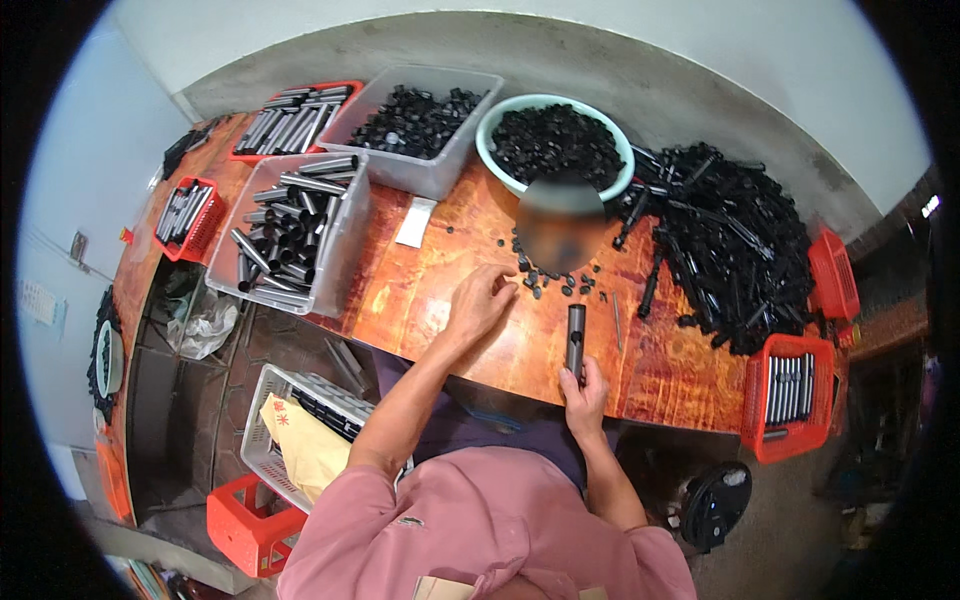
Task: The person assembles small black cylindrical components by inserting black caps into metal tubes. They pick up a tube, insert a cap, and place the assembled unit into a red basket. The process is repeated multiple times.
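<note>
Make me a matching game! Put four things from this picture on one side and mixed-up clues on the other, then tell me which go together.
Things:
1. Dark tube
2. Pale green basin
3. Red stool
4. Left hand

Clues:
A. At the lower left of the picture
B. Close to loose black pieces on the table
C. Held in the right hand
D. Piled with small black parts

Right pairs: 1-C, 2-D, 3-A, 4-B
</note>
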The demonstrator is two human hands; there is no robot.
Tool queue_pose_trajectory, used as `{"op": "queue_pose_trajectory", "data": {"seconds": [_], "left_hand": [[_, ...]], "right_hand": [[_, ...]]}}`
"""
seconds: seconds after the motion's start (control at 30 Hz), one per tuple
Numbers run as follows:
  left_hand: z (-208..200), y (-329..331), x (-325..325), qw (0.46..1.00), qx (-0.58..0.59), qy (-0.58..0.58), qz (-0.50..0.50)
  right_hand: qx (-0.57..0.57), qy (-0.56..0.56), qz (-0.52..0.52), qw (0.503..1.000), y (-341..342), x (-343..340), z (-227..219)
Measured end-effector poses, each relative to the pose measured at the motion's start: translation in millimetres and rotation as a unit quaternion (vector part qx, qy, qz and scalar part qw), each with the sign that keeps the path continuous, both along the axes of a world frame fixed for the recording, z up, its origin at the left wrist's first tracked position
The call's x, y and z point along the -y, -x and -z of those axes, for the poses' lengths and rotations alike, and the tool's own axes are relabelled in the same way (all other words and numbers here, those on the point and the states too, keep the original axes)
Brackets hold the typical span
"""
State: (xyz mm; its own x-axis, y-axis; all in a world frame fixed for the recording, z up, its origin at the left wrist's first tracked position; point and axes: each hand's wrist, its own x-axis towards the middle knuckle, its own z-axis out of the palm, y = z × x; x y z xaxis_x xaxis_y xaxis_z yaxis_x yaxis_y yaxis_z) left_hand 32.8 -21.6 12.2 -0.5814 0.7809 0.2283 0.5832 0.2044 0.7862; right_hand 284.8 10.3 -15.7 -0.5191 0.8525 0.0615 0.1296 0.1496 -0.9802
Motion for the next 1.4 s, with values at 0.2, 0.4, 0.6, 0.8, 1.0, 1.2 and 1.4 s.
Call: {"op": "queue_pose_trajectory", "data": {"seconds": [0.2, 0.4, 0.6, 0.8, 1.0, 1.2, 1.4], "left_hand": [[-78.9, 71.8, -32.8, 0.954, -0.223, -0.189, -0.059], [-123.3, 212.9, -79.2, 0.963, -0.261, 0.031, -0.053], [-70.9, 325.3, -128.1, 0.935, -0.171, 0.303, 0.073], [-69.3, 299.4, -142.1, 0.881, -0.121, 0.439, 0.124], [-75.6, 290.6, -138.8, 0.887, -0.292, 0.353, 0.051], [-125.4, 267.8, -111.8, 0.973, -0.222, 0.053, -0.032], [-121.5, 105.2, -18.8, 0.956, 0.223, -0.168, 0.091]], "right_hand": [[0.024, -0.011, 0.0, 1.0, -5.4, -0.7, 0.5], [0.028, -0.016, 0.008, 0.999, -3.3, 0.4, 0.1], [0.032, -0.031, -0.002, 0.999, -6.6, -0.1, -8.7], [0.007, -0.028, 0.011, 1.0, -7.7, -0.3, -9.3], [0.031, -0.02, -0.007, 0.999, -10.5, -1.0, -11.6], [0.027, -0.035, -0.006, 0.999, -7.4, -0.2, -8.1], [0.042, -0.069, -0.013, 0.997, -4.1, 3.2, -5.7]]}}
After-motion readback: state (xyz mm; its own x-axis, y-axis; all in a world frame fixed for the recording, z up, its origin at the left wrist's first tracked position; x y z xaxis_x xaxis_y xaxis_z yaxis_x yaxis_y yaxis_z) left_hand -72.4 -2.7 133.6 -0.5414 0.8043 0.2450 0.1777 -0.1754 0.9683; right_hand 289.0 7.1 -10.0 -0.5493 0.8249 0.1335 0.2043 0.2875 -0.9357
